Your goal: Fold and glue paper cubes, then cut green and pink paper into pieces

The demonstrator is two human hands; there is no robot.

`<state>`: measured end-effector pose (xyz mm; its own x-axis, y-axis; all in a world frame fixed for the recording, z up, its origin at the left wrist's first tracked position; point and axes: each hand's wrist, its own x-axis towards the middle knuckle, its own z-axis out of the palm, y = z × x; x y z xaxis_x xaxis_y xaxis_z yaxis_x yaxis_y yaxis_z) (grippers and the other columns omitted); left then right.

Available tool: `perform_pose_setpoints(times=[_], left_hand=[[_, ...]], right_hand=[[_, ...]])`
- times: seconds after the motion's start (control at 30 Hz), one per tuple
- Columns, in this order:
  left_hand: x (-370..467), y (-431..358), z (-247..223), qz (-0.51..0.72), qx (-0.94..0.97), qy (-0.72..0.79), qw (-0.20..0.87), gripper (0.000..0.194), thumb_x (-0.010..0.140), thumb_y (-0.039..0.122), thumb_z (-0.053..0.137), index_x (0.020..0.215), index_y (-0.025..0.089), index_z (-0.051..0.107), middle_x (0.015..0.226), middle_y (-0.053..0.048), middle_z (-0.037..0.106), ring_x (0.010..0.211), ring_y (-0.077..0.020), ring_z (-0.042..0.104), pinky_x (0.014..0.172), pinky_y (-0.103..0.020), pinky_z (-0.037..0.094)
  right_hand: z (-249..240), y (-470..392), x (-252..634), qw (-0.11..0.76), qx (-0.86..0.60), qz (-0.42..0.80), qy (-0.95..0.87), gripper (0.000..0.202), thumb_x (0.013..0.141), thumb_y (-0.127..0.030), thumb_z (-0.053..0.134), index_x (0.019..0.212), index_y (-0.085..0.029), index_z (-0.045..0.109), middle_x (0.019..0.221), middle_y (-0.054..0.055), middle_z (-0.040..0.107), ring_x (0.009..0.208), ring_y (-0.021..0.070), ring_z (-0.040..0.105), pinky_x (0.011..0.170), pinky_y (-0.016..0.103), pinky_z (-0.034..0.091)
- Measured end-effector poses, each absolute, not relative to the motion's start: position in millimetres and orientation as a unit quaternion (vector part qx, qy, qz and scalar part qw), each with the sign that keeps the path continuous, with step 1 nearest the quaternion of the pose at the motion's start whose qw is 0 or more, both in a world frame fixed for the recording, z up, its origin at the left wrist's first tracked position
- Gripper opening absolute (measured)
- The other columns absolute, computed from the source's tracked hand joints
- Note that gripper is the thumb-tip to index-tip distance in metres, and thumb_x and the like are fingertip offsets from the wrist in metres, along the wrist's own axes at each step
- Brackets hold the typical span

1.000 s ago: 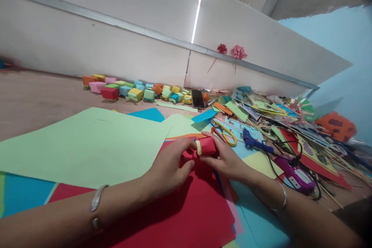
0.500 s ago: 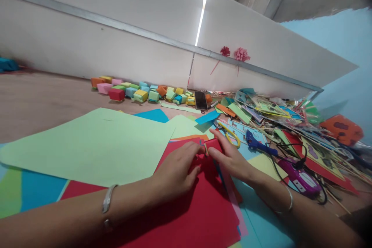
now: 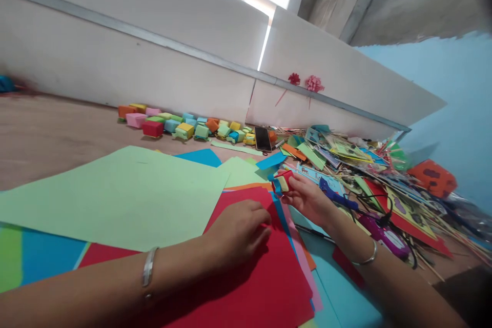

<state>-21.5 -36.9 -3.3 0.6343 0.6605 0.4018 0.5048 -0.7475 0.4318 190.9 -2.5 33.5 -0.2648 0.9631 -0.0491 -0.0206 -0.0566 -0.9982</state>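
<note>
My right hand (image 3: pixel 305 197) is closed around a small folded paper box (image 3: pixel 282 183), coloured red, cream and blue, held above the upper edge of the paper stack. My left hand (image 3: pixel 242 228) rests low over a red paper sheet (image 3: pixel 269 277), its fingers curled inward. Whatever those fingertips may pinch is hidden. Beside the red sheet, a large pale green sheet (image 3: pixel 126 195) spreads to the left. Blue, pink and orange paper edges show from under the red sheet.
Along the white board stand several small coloured paper boxes (image 3: pixel 184 130) and a phone (image 3: pixel 263 138). To the right lie a blue glue gun (image 3: pixel 336 193), a purple power strip (image 3: pixel 384 236) and a heap of paper scraps and sticks (image 3: pixel 346 148). Two paper flowers (image 3: pixel 314 83) hang on the board.
My hands have moved apart. The right one has lifted the small paper box up and away from the left, which has dropped slightly over the red sheet. The view has shifted a little.
</note>
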Motion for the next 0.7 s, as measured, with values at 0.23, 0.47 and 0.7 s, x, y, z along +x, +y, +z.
perform_pose_setpoints(times=[0.23,0.47,0.7], left_hand=[[-18,-33,-8,0.259,0.924,0.275,0.056,0.016,0.087,0.019,0.054,0.077,0.018,0.066,0.078,-0.006,0.069,0.073,-0.0189,0.061,0.063,-0.03,0.045],[-15,-35,-11,0.224,0.958,0.177,-0.023,0.014,0.088,0.009,0.056,0.082,0.015,0.068,0.077,-0.006,0.068,0.068,-0.0178,0.058,0.058,-0.033,0.043],[-11,-37,-10,0.2,0.969,0.138,-0.049,0.011,0.09,0.018,0.06,0.09,0.014,0.069,0.077,-0.004,0.068,0.069,-0.0185,0.061,0.049,-0.033,0.041]], right_hand=[[37,-5,194,0.387,-0.441,0.532,-0.61,0.044,0.072,-0.053,0.078,0.103,-0.023,0.067,0.099,0.007,0.069,0.083,0.0195,0.063,0.07,0.031,0.052],[71,15,161,0.291,-0.416,0.492,-0.707,0.024,0.082,-0.038,0.072,0.094,-0.018,0.074,0.082,0.006,0.069,0.067,0.0147,0.055,0.059,0.028,0.044],[91,90,42,0.254,-0.409,0.388,-0.786,0.026,0.077,-0.031,0.07,0.096,-0.013,0.07,0.083,0.007,0.071,0.07,0.0138,0.06,0.06,0.024,0.045]])
